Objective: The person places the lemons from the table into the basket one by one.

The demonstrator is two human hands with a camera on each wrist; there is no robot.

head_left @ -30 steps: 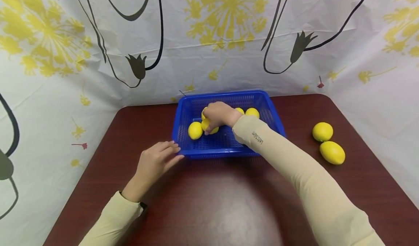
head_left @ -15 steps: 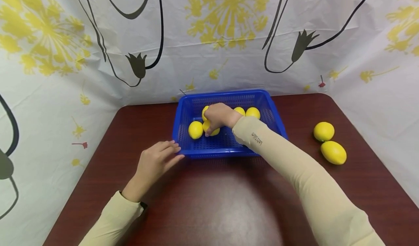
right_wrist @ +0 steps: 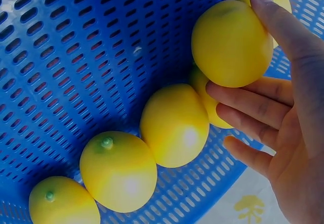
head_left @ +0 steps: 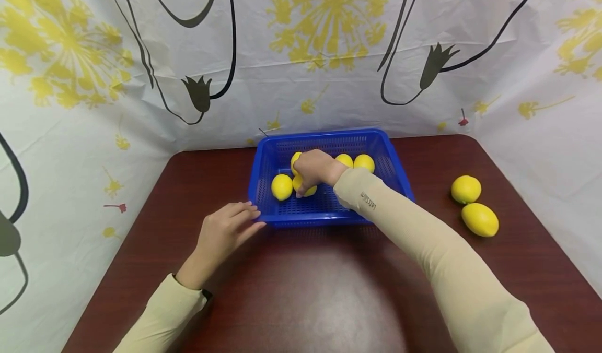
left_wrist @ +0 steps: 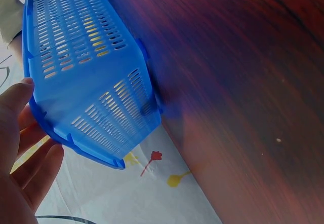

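A blue plastic basket point(head_left: 316, 219) with slotted walls stands at the table's far edge, several yellow lemons inside. Over it reaches my right hand point(head_left: 317, 166), pinching one lemon point(right_wrist: 230, 44) between thumb and fingers. In the right wrist view, other lemons lie in a line along the basket's side, among them a middle one point(right_wrist: 174, 125); another lemon point(head_left: 282, 187) sits left of the held one in the head view. My left hand point(head_left: 223, 230) is at the basket's near left corner. Its thumb and fingertips touch the rim point(left_wrist: 71, 144) on either side of that corner.
Two more lemons lie close together on the right of the table, the rear one point(head_left: 465, 189) behind the front one point(head_left: 479, 220). A patterned white cloth point(head_left: 301, 102) hangs around the dark red-brown table point(head_left: 301, 290) at back and sides.
My right hand and its lemon have shifted very slightly downward in the head view. The left hand keeps its place at the basket corner.
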